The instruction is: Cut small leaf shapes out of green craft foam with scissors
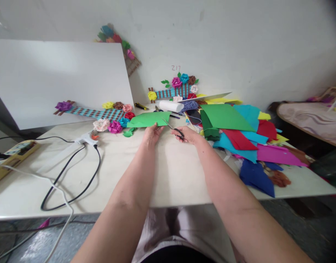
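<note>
Pale wall (239, 47) behind, a white-topped table (179, 182) serves as a craft bench, a heap of coloured paper (276, 153) spread toward its right edge and a white glue gun (87, 138) lying toward its left. Midway along, nearer the back edge than the front corners, a person's left hand (153, 133) grips a green sheet (148, 119) by its near side, while the right hand (186, 135) grasps black-handled scissors (180, 133), the tip overlapping the sheet's right end. Cutting appears to be the step in hand; whether the blades have bitten is unclear. Such a cut would call for a steady sheet, aligned blades and left fingers clear.
</note>
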Available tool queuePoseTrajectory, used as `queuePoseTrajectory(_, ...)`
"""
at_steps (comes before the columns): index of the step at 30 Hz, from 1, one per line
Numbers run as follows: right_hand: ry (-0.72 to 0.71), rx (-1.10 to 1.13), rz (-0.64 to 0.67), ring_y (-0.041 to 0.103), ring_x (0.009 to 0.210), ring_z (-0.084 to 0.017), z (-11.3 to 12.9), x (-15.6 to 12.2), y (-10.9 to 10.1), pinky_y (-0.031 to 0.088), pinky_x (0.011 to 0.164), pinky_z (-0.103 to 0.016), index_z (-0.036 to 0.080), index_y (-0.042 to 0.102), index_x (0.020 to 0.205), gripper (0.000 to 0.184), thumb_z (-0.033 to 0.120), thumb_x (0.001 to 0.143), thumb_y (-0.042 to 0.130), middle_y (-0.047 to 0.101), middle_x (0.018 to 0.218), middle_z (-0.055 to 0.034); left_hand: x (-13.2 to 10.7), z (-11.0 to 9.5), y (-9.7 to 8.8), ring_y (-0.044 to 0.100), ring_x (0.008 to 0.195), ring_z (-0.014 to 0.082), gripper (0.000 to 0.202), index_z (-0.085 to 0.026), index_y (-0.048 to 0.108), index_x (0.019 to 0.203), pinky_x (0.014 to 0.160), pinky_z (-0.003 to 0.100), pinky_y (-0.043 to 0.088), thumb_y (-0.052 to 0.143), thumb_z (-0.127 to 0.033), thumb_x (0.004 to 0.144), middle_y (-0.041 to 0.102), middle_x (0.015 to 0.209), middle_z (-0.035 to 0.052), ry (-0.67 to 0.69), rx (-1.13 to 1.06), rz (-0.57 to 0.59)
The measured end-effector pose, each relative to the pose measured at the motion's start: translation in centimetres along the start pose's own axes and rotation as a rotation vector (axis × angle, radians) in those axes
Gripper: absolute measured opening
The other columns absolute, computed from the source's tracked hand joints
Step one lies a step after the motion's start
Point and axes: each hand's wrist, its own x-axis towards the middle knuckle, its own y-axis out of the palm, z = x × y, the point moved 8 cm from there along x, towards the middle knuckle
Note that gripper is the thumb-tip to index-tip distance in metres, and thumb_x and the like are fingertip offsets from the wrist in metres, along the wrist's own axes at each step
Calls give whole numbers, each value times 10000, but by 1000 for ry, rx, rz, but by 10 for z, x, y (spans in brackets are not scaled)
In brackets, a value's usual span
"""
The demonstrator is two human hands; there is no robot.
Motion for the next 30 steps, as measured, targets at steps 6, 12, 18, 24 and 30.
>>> queuePoseTrajectory(6, 5, -19, 30, 372, 322, -26, 0, 1, 2, 188, 272, -148, 142, 526, 712, 267, 363, 808, 639, 495, 467, 55, 3, -2, -3, 677, 821, 155, 232, -144, 591, 1020, 831, 313, 543, 437, -61, 868, 693, 858, 72, 25, -1, -16)
queuePoseTrajectory(12, 9, -5, 47, 373, 322, -27, -1, 0, 2, 181, 270, -147, 135, 556, 758, 239, 354, 812, 636, 499, 466, 54, 1, -3, -2, 677, 861, 170, 237, -144, 593, 1021, 858, 329, 535, 453, -48, 855, 698, 908, 87, 38, 9, -12)
queuePoseTrajectory(18, 36, 12, 46, 371, 323, -29, -1, -2, 2, 167, 277, -151, 133, 567, 763, 251, 368, 797, 649, 499, 461, 50, -1, -5, -2, 675, 913, 187, 278, -139, 573, 1081, 881, 350, 532, 449, -44, 852, 705, 921, 97, 28, -3, -36)
queuePoseTrajectory(24, 45, 27, 47, 357, 326, -24, 6, -9, 5, 198, 300, -145, 123, 570, 745, 221, 321, 790, 657, 474, 442, 59, -2, -6, -2, 677, 893, 186, 250, -138, 588, 1019, 855, 347, 547, 439, -32, 848, 705, 857, 81, 19, 1, -40)
queuePoseTrajectory(30, 35, 24, 55, 349, 334, -25, 7, -10, 5, 222, 321, -144, 114, 576, 732, 204, 293, 812, 630, 470, 436, 55, -4, -7, -1, 676, 844, 177, 180, -130, 597, 887, 836, 324, 546, 454, -30, 841, 688, 807, 79, 13, 9, -28)
